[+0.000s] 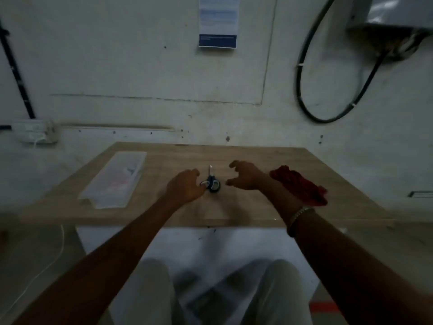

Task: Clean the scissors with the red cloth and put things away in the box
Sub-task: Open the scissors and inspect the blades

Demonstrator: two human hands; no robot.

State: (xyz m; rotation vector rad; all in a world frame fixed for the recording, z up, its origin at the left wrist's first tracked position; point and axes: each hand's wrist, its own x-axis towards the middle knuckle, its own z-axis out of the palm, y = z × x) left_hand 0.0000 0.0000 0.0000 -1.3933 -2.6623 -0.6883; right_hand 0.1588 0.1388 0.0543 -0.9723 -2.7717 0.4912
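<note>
Reaching for the scissors in the middle of the table, my left hand touches the handles without gripping yet, my right hand is open and empty, so I should grip both loops firmly before taking the red cloth.

On the light wooden table, the small dark-handled scissors lie near the middle, blades pointing far. The clear plastic box sits well apart at the left; the crumpled red cloth lies right. The left hand seems to touch the scissors' handles; the right hand hovers just beside them.
</note>
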